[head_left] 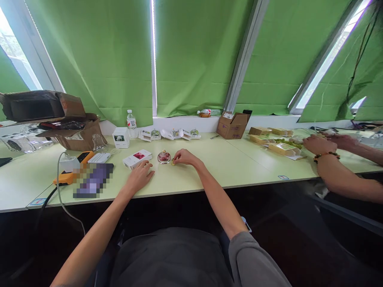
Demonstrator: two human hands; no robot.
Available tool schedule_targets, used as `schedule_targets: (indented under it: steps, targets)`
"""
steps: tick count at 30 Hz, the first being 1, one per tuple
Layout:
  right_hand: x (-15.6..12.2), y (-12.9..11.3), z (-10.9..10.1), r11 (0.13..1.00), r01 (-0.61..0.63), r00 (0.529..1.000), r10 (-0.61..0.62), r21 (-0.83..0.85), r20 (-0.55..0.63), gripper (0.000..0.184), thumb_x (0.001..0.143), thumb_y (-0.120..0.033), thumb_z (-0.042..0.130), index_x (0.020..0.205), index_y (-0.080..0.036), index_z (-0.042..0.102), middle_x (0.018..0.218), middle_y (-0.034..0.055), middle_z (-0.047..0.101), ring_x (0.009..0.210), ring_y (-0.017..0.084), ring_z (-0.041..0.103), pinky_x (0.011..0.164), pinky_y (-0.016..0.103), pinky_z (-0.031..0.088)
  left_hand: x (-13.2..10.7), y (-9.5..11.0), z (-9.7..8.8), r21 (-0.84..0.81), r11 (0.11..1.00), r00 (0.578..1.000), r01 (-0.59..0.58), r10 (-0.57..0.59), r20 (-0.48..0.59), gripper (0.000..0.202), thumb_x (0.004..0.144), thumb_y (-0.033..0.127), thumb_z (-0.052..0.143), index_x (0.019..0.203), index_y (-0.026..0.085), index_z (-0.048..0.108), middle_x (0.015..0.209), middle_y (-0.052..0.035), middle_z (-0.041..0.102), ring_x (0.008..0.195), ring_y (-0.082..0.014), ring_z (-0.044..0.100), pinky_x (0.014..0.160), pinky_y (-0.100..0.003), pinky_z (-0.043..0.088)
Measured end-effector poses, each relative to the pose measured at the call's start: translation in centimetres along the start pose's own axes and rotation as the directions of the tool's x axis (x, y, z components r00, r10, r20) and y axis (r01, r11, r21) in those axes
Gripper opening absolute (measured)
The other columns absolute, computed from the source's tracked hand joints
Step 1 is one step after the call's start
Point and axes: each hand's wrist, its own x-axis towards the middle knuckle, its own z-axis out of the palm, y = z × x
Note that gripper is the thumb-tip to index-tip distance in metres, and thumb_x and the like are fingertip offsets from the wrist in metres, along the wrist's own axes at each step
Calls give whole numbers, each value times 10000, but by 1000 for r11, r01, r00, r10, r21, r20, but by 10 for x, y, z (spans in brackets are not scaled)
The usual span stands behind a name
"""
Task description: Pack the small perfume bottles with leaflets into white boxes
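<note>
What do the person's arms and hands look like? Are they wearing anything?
Both forearms are bare. The right arm comes out of a grey fabric sleeve that ends by the elbow; no sleeve shows on the left arm. The left hand and right hand have no gloves, and no watch or ring shows. The brown bead bracelet is on another person's wrist.

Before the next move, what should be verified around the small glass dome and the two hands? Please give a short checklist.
1. Glass dome stands upright on the table: ok.
2. Right hand fingertips reach the gold piece beside the dome: ok.
3. Grip closed on the gold piece: cannot tell, too small.
4. Left hand lies open beside the white box, holding nothing: ok.
5. Co-worker's hands are far from the dome: ok.
</note>
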Motion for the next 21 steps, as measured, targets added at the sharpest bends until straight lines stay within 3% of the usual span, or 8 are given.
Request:
schedule_targets:
  steps: [7,15,21]
  targets:
    - [3,5,3,999,-33,999,33,22,-16,95,597,-138,737,685,-174,730,737,21,723,693,176,635,617,247,461,-1,1,-1,-12,1000,1000,5,-5,7,326,925,365,441,1152,201,608,1291,-126,549,1192,-286,529,929,-420,489]
    - [4,8,5,999,-35,996,35,4,-86,363,606,-159,778,951,-173,666,903,41,717,788,166,641,667,236,471,0,3,-2,1,1000,1000,5,-5,26,323,929,365,436,1138,189,609,1286,-130,550,1173,-285,541,916,-419,492]
    - [8,10,9,994,5,998,-12,-110,-67,211,667,-226,749,864,-177,696,869,44,704,784,177,625,666,247,453,0,1,0,2,1000,1000,1,-1,21,318,929,363,431,1131,194,609,1279,-128,551,1173,-282,538,931,-420,484]
